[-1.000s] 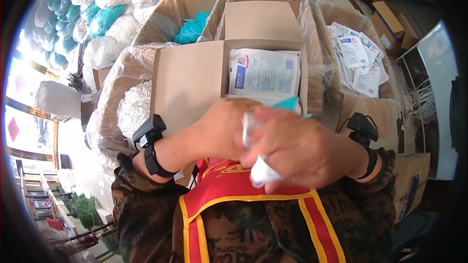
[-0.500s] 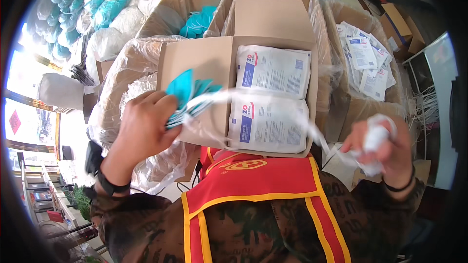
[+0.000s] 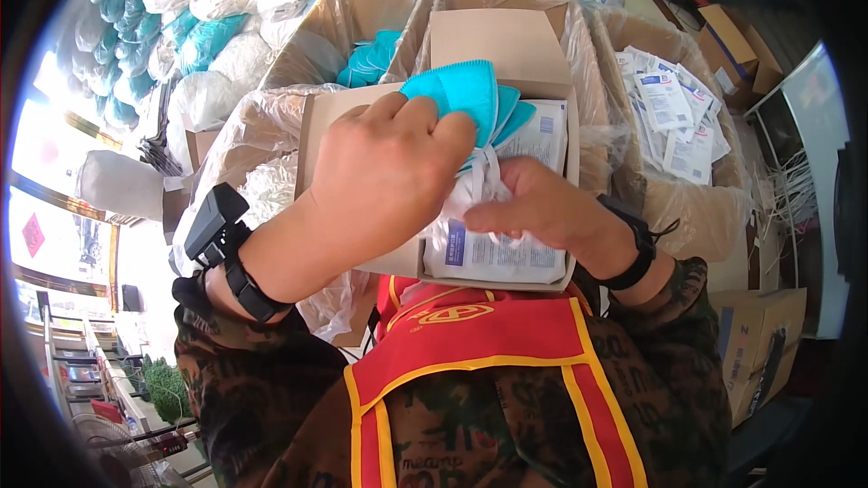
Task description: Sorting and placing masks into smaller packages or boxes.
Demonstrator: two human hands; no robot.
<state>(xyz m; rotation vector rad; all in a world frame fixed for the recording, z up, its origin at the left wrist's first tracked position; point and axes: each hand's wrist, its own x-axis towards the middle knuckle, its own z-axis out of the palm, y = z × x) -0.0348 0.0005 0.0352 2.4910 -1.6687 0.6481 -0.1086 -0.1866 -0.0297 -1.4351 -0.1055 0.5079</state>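
Left hand (image 3: 389,158): fingers curled tight on teal mask stack (image 3: 461,90) above open carton (image 3: 572,149) of white packets (image 3: 545,140), likely to steady it. Right hand (image 3: 547,208): fingers loosely closed round white straps (image 3: 488,176), probably to bunch them.

1. Masks (image 3: 452,89): several, teal, stacked and fanned out, the front one showing a ridged seam along its edge. The left hand (image 3: 393,154) grips them, its fingers covering part of the stack; they point away from the body and to the right, above white packets (image 3: 543,140).
2. Straps (image 3: 489,172): white, thin and looped, running from the masks down to the right hand (image 3: 533,203), bunched at its fingers.
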